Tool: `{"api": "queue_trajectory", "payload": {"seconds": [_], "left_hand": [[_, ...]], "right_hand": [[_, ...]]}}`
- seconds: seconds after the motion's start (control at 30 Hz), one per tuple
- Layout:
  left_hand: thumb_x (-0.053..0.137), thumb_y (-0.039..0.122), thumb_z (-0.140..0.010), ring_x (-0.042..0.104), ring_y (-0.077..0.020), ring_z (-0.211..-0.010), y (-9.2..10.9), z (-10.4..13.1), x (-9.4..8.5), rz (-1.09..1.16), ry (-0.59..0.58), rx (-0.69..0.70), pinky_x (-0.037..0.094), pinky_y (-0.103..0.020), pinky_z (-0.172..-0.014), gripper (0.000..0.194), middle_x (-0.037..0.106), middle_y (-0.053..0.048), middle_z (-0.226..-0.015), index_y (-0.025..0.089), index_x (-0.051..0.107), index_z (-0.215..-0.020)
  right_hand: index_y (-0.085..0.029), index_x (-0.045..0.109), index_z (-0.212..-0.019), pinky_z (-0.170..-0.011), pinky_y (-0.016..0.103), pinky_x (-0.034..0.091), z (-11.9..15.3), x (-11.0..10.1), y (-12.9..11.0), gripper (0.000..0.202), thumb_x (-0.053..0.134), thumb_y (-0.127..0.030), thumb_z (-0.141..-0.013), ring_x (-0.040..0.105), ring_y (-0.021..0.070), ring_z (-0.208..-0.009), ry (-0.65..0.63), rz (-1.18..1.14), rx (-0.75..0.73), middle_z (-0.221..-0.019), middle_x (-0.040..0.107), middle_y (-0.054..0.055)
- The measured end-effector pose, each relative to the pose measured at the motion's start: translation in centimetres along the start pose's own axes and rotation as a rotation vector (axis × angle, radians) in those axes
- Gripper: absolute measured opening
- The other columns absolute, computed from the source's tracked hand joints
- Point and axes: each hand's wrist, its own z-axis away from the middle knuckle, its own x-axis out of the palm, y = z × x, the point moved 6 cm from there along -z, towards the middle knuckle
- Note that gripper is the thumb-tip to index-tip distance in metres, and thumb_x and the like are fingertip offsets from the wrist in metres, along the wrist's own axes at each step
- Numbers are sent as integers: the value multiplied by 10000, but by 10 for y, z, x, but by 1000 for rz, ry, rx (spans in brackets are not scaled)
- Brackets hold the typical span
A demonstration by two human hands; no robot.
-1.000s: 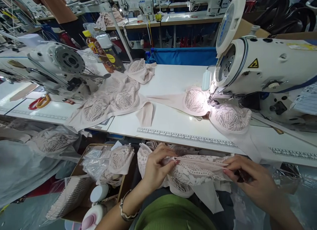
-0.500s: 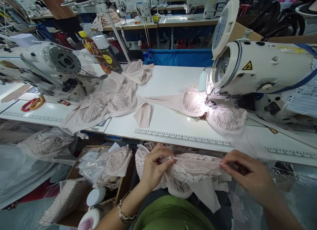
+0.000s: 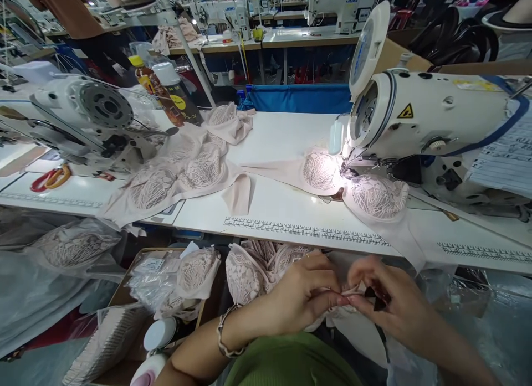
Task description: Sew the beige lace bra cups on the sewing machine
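My left hand [image 3: 305,294] and my right hand [image 3: 384,303] meet in my lap, fingertips together, both pinching the edge of a pale pink lace bra piece [image 3: 253,269]. The lace bunches to the left of my left hand, below the table's front edge. A small dark object sits between my right fingers; what it is I cannot tell. Another lace bra [image 3: 357,189] lies under the needle of the white sewing machine [image 3: 432,117] on the white table [image 3: 282,209].
A heap of lace bras [image 3: 183,173] lies on the table's left, beside a second machine [image 3: 87,112] and bottles [image 3: 164,87]. A cardboard box [image 3: 162,297] with bagged pieces and thread cones stands at lower left. Plastic sheeting hangs at both sides. A printed ruler [image 3: 303,231] runs along the table edge.
My hands were spread apart, stretching the lace edge between them. They have come together at the middle, the left moving right, and the fabric is now folded and bunched.
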Motion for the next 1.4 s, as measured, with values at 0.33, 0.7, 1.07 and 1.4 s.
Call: {"api": "queue_trajectory", "payload": {"seconds": [0.33, 0.7, 1.07, 1.4], "left_hand": [[643, 263, -952, 592, -164, -841, -12, -2, -14, 107, 80, -89, 448, -257, -763, 221, 643, -57, -833, 156, 653, -758], [645, 232, -947, 607, -172, -909, -5, -6, -15, 26, 67, -80, 467, -259, -810, 190, 648, -65, -891, 162, 640, -771], [585, 181, -968, 672, -144, -887, 15, -2, -14, 120, 50, -101, 491, -218, -791, 170, 723, -72, -980, 170, 591, -799], [633, 112, -838, 636, -126, -793, 4, -7, -8, 144, 117, -261, 444, -188, -638, 142, 723, -22, -1005, 201, 523, -847]], "right_hand": [[-278, 642, -1028, -542, 252, 451, 8, -16, 25, 141, 706, -285, -902, 566, 143, -613, 35, -180, -30, -818, 613, -6], [-251, 629, -870, -538, 244, 418, -1, -13, 16, 76, 675, -257, -931, 613, 140, -709, -87, -169, -101, -1027, 669, 37], [-232, 566, -741, -505, 221, 434, -1, -36, -7, 251, 621, -313, -972, 603, 141, -634, 153, -335, -42, -806, 658, 25], [-248, 526, -849, -528, 228, 458, 4, -27, 2, 156, 634, -307, -945, 579, 140, -627, 234, -324, 63, -763, 590, -5]]}}
